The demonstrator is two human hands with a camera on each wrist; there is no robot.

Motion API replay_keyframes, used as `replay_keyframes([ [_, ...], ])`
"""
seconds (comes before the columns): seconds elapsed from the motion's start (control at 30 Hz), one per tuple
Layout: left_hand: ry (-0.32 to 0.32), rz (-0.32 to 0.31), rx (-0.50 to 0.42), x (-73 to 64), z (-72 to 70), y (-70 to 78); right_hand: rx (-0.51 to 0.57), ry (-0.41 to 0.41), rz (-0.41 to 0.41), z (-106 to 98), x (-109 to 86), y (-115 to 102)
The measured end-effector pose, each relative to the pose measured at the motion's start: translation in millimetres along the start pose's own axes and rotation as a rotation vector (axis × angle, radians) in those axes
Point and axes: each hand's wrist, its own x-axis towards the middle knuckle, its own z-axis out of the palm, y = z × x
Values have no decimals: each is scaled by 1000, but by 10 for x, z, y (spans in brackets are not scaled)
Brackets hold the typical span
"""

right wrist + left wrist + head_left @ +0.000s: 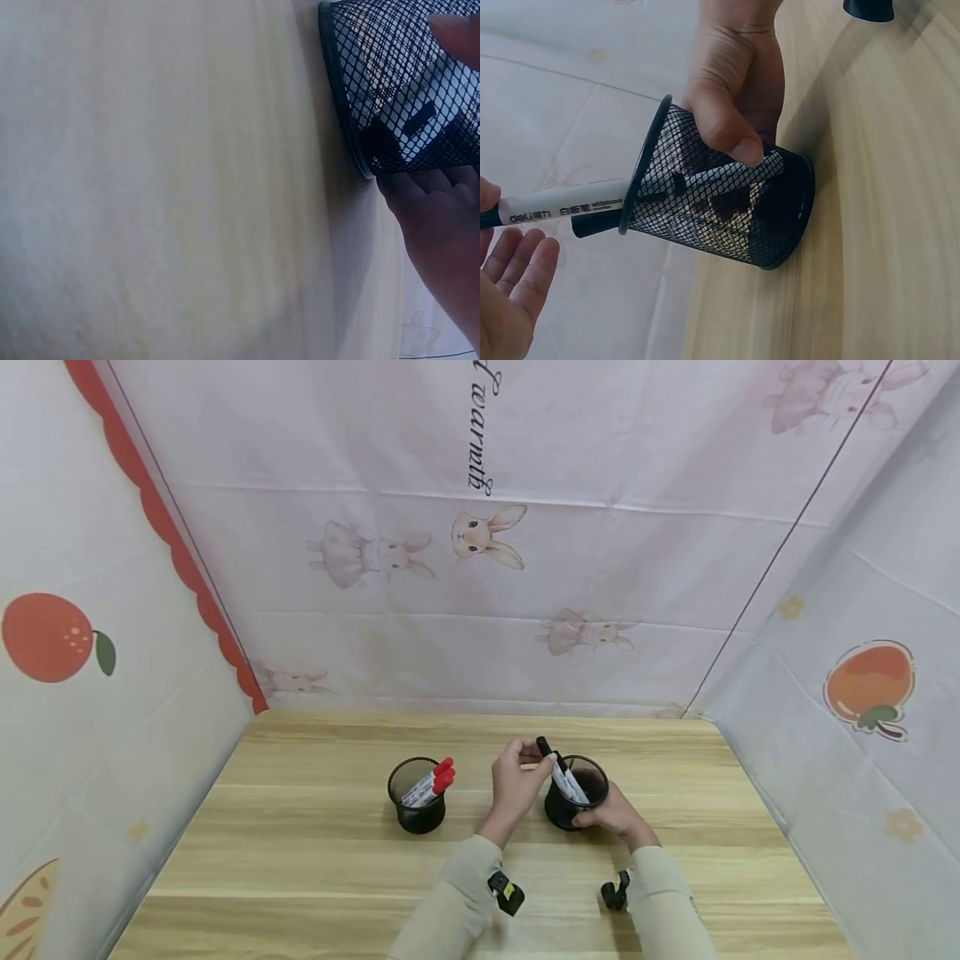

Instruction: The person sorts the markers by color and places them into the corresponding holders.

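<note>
My left hand (515,783) pinches a white whiteboard marker (566,202) near its black cap, thumb against fingers. The marker's lower part reaches down inside a black mesh pen cup (562,812). A second marker with a black cap (596,223) leans out over the rim beside it. My right hand (617,817) grips this cup from its right side, with the thumb across the mesh in the left wrist view. Through the mesh (405,82), white marker barrels show in the right wrist view. The cup stands upright on the wooden table (300,860).
Left of my hands stands another black mesh cup (420,820), holding several red-capped markers (431,783) that lean right. Printed cloth walls (420,652) enclose the table at the back and both sides. Small black cameras (507,893) are strapped at my wrists.
</note>
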Motion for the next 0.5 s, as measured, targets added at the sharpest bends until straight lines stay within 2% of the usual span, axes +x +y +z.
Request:
replay_keyframes([
  [0.33,23,19,3,-63,39,-57,9,1,-10,13,-13,15],
  [0.5,0,13,23,-88,51,-20,25,8,6,17,-17,-1],
])
